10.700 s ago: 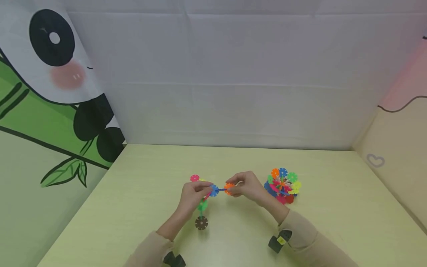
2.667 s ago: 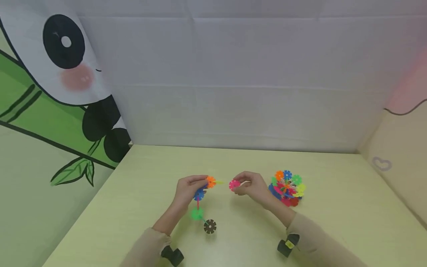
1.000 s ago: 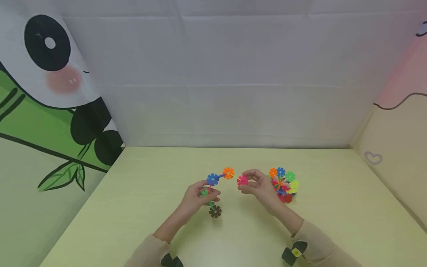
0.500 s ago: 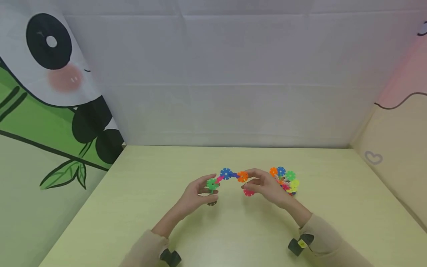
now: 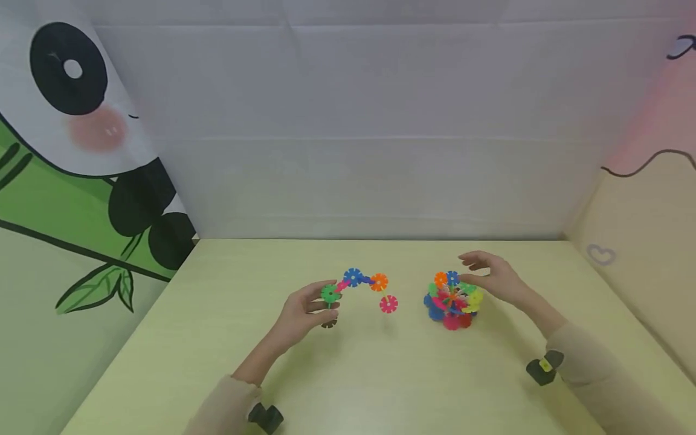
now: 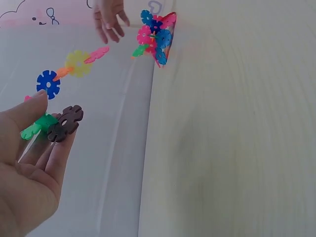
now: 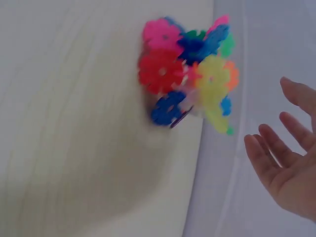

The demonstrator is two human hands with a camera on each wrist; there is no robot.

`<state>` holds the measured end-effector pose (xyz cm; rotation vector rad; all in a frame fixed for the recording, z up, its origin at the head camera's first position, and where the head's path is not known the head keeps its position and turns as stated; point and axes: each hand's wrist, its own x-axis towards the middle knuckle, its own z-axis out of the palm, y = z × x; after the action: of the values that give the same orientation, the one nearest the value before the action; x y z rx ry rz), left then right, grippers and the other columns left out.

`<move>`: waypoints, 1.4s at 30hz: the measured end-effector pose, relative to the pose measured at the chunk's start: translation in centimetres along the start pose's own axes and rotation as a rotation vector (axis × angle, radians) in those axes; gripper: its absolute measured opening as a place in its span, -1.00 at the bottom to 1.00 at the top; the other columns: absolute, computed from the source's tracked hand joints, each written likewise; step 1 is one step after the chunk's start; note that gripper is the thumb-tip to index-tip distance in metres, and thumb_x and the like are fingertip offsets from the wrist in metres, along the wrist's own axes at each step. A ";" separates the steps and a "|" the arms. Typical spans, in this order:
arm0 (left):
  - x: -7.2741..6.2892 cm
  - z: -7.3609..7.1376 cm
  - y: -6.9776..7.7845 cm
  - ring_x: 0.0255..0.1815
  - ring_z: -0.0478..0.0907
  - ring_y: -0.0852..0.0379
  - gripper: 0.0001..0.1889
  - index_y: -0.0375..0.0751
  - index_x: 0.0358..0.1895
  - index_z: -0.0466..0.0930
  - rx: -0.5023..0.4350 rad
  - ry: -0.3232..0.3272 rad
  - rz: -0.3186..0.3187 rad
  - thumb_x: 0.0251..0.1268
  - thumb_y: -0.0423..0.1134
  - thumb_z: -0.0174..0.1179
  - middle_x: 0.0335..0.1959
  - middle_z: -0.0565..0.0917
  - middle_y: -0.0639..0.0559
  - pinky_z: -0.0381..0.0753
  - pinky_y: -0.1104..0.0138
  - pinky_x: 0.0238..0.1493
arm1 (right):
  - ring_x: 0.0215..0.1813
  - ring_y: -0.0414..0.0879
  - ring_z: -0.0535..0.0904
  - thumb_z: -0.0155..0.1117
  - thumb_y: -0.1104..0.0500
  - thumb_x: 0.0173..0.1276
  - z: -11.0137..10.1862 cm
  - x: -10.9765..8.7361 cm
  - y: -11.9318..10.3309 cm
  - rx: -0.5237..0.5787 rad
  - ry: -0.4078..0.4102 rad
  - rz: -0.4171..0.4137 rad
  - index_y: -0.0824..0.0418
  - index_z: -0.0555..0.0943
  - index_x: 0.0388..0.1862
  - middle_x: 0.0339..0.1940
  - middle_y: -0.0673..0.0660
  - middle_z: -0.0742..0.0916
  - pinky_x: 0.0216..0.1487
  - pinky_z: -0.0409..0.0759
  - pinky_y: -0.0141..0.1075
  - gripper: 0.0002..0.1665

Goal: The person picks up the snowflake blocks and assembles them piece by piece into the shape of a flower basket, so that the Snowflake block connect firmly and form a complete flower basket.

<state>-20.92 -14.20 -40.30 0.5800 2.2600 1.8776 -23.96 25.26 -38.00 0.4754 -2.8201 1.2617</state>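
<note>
My left hand [image 5: 299,317] holds up a curved chain of slotted snowflake discs, its fingers and thumb around the green disc [image 5: 330,294]. From there the chain arches right through pink, a blue disc [image 5: 353,277], an orange disc [image 5: 379,282] and yellow, down to a pink disc [image 5: 388,304]. Below the green one hangs a brown disc [image 6: 65,123], plain in the left wrist view. My right hand [image 5: 495,278] has its fingers loosely extended and holds nothing. It hovers beside the cluster of joined snowflake discs [image 5: 452,305], thumb overlapping the cluster's upper right in the head view.
The pale wooden table [image 5: 353,380] runs back to a white fabric wall [image 5: 380,133]. A panda-and-bamboo panel [image 5: 141,199] borders the left side, a beige and pink panel [image 5: 647,241] the right. Dark wrist cameras sit on both sleeves.
Earlier a pink disc joined the chain's end. My right hand has since released the chain and moved right, beside the cluster. My left hand's hold has shifted down to the green disc.
</note>
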 end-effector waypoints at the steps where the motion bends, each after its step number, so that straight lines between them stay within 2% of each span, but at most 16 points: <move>1: -0.1 -0.2 0.0 0.01 0.50 -0.25 -0.44 -0.18 0.21 0.37 0.001 0.006 0.000 0.07 -0.34 0.27 0.02 0.55 -0.24 0.59 0.27 -0.12 | 0.01 0.20 0.48 0.26 0.09 0.21 -0.2 -0.1 0.7 -0.027 -0.008 0.016 0.35 0.39 0.15 0.03 0.36 0.54 -0.06 0.52 -0.02 -0.41; 3: -0.3 -0.5 0.0 0.01 0.51 -0.23 -0.44 -0.18 0.21 0.36 0.007 0.012 -0.001 0.08 -0.33 0.27 0.02 0.54 -0.25 0.59 0.28 -0.12 | -0.04 0.19 0.50 0.26 0.11 0.21 -0.3 -0.2 1.8 -0.029 -0.055 0.047 0.40 0.34 0.18 0.04 0.42 0.50 -0.14 0.56 -0.06 -0.36; 5: -0.4 -0.7 0.1 0.01 0.51 -0.23 -0.44 -0.18 0.21 0.36 0.008 0.016 -0.001 0.08 -0.34 0.27 0.03 0.53 -0.29 0.59 0.28 -0.13 | -0.12 0.16 0.55 0.25 0.15 0.22 0.1 -0.4 2.5 0.026 -0.109 0.079 0.43 0.29 0.21 0.05 0.45 0.46 -0.26 0.61 -0.12 -0.34; 9: -0.4 -0.8 0.2 0.01 0.51 -0.22 -0.44 -0.17 0.21 0.37 0.001 0.032 -0.002 0.08 -0.36 0.26 0.03 0.53 -0.31 0.60 0.30 -0.14 | -0.26 0.04 0.60 0.17 0.33 0.24 1.2 -0.2 2.9 0.152 -0.143 0.104 0.46 0.30 0.20 0.02 0.46 0.44 -0.44 0.63 -0.20 -0.44; 14: -0.2 -0.9 0.5 0.02 0.49 -0.25 -0.44 -0.18 0.21 0.36 -0.008 0.047 -0.001 0.07 -0.38 0.26 0.04 0.52 -0.30 0.59 0.29 -0.13 | -0.30 0.01 0.60 0.07 0.45 0.23 2.6 0.4 2.1 0.189 -0.093 0.095 0.49 0.36 0.15 -0.02 0.45 0.48 -0.43 0.63 -0.23 -0.53; 17: 0.1 -1.0 0.7 0.01 0.52 -0.19 -0.44 -0.17 0.21 0.37 -0.023 0.064 0.001 0.07 -0.40 0.26 0.04 0.52 -0.30 0.60 0.29 -0.14 | -0.30 0.02 0.60 0.06 0.46 0.23 3.5 1.0 1.2 0.217 -0.106 0.079 0.50 0.37 0.14 -0.03 0.44 0.48 -0.43 0.63 -0.24 -0.55; 19: 0.3 -1.0 0.9 -0.02 0.55 -0.14 -0.45 -0.17 0.20 0.37 -0.036 0.078 0.010 0.07 -0.42 0.25 0.02 0.52 -0.32 0.61 0.28 -0.16 | -0.31 0.00 0.59 0.05 0.46 0.23 4.4 1.5 0.5 0.241 -0.139 0.057 0.49 0.38 0.13 -0.01 0.43 0.49 -0.44 0.63 -0.24 -0.55; 24: 0.8 -0.8 1.6 -0.01 0.53 -0.18 -0.46 -0.21 0.20 0.36 -0.081 0.095 0.038 0.09 -0.44 0.23 0.02 0.51 -0.36 0.61 0.27 -0.16 | -0.38 -0.10 0.57 0.07 0.42 0.25 7.1 2.9 -1.5 0.297 -0.268 0.000 0.43 0.41 0.13 0.00 0.36 0.52 -0.44 0.63 -0.23 -0.56; 28: 1.2 -0.1 2.1 0.01 0.51 -0.24 -0.47 -0.24 0.20 0.35 -0.101 0.095 0.052 0.10 -0.46 0.20 0.03 0.50 -0.36 0.60 0.27 -0.14 | -0.42 -0.12 0.55 0.09 0.39 0.25 9.2 3.8 -2.7 0.296 -0.372 -0.038 0.39 0.45 0.11 -0.07 0.29 0.58 -0.41 0.63 -0.22 -0.59; 31: 1.6 0.6 2.1 0.01 0.49 -0.28 -0.47 -0.28 0.20 0.35 -0.117 0.088 0.050 0.10 -0.48 0.20 0.01 0.51 -0.37 0.59 0.26 -0.13 | -0.41 -0.08 0.58 0.12 0.40 0.24 10.1 4.2 -3.1 0.276 -0.403 -0.074 0.39 0.47 0.09 -0.15 0.26 0.62 -0.39 0.63 -0.20 -0.60; 33: 1.9 1.0 1.9 0.01 0.48 -0.30 -0.47 -0.28 0.20 0.36 -0.124 0.081 0.041 0.09 -0.47 0.20 0.01 0.51 -0.37 0.60 0.25 -0.13 | -0.35 -0.06 0.59 0.17 0.36 0.22 9.9 4.2 -3.3 0.215 -0.383 -0.114 0.35 0.52 0.03 -0.20 0.20 0.64 -0.33 0.63 -0.23 -0.64; 37: 2.2 1.6 1.4 0.02 0.46 -0.34 -0.47 -0.28 0.20 0.36 -0.123 0.068 0.034 0.09 -0.47 0.21 0.03 0.49 -0.39 0.59 0.25 -0.13 | -0.19 -0.02 0.56 0.27 0.22 0.18 8.0 3.6 -4.3 0.140 -0.321 -0.148 0.32 0.51 0.01 -0.22 0.14 0.63 -0.16 0.59 -0.22 -0.59; 40: 2.4 1.9 1.3 0.03 0.46 -0.33 -0.45 -0.28 0.22 0.33 -0.126 0.058 0.039 0.10 -0.47 0.20 0.06 0.49 -0.35 0.59 0.25 -0.12 | -0.21 0.07 0.58 0.26 0.17 0.20 6.8 2.9 -5.3 0.218 -0.327 -0.115 0.33 0.52 -0.03 -0.22 0.23 0.65 -0.17 0.61 -0.14 -0.62; 42: 2.5 2.0 1.3 0.05 0.44 -0.32 -0.42 -0.27 0.26 0.30 -0.130 0.042 0.034 0.11 -0.47 0.19 0.09 0.48 -0.32 0.57 0.23 -0.09 | -0.27 0.13 0.61 0.26 0.18 0.21 6.6 2.6 -5.6 0.276 -0.332 -0.096 0.34 0.56 -0.14 -0.26 0.30 0.68 -0.24 0.63 -0.14 -0.71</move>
<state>-22.23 -11.22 -39.17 0.5678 2.1458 2.0523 -24.19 16.22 -38.01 0.8973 -2.8356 1.7036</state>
